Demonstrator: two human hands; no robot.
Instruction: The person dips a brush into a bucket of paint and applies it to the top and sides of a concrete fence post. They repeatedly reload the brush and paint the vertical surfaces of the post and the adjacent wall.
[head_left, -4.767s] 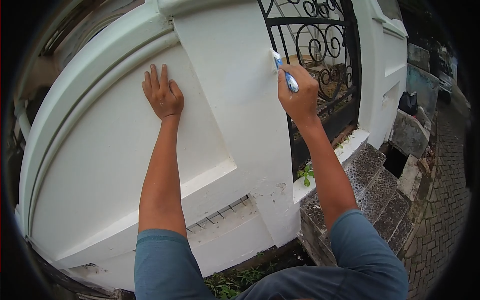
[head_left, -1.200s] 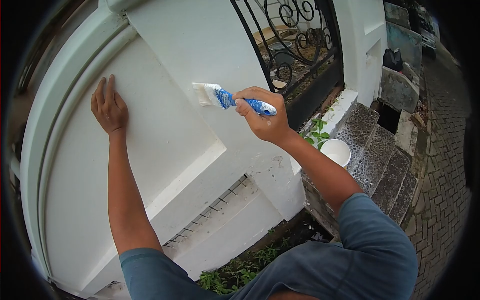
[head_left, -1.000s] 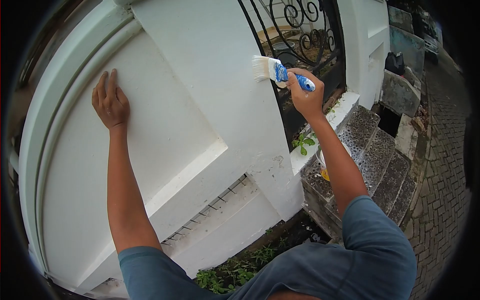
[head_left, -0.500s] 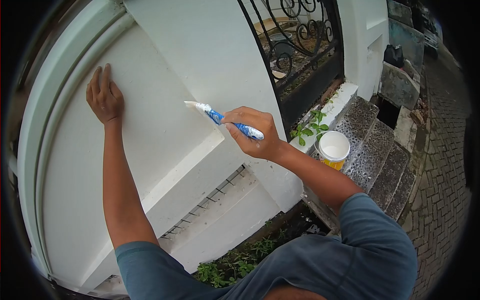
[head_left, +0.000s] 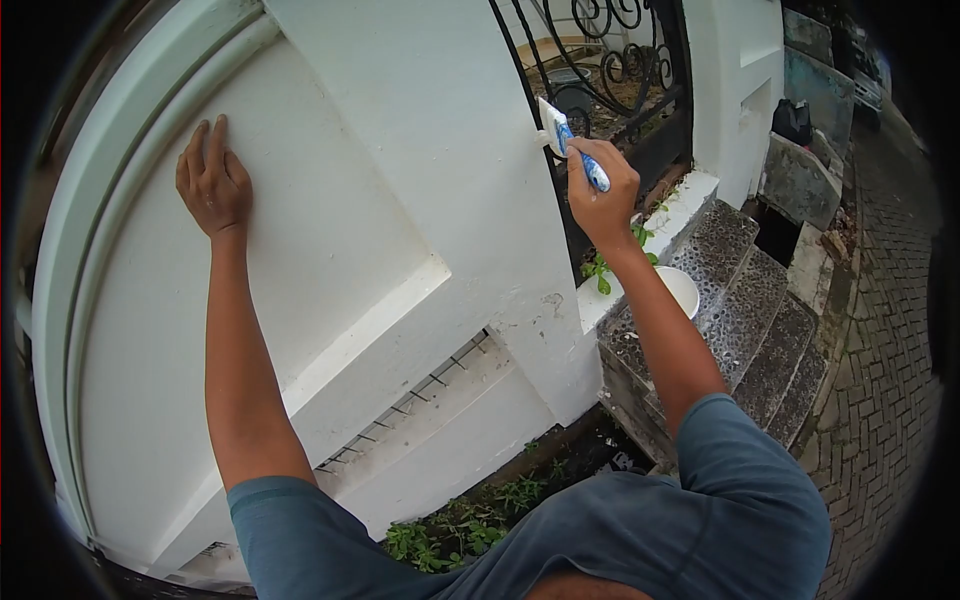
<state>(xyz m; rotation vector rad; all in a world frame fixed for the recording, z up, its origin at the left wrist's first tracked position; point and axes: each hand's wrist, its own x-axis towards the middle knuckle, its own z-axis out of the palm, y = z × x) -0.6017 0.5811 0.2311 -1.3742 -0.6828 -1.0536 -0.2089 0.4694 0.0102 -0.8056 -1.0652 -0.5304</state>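
My right hand [head_left: 603,190] grips a paintbrush [head_left: 594,172] by its blue handle, which is smeared with white paint. Its white-coated bristles point up and left, close to the wall's edge beside the black iron gate [head_left: 625,130]. My left hand [head_left: 214,180] lies with fingers spread against the recessed panel of the white wall [head_left: 290,200]. Partly behind my right forearm, a white paint bucket [head_left: 682,290] stands on the speckled stone steps; the forearm hides much of it.
Speckled steps [head_left: 735,270] descend at the right toward a brick-paved lane [head_left: 880,300]. A row of thin metal spikes [head_left: 410,400] lines a slot low in the wall. Green plants [head_left: 450,525] grow at its foot. Stone slabs [head_left: 800,180] and a black bag [head_left: 792,120] lie farther back.
My right hand has carried the paintbrush up and right, from over the wall panel's corner to the wall edge by the gate. My left hand stays in about the same place on the panel.
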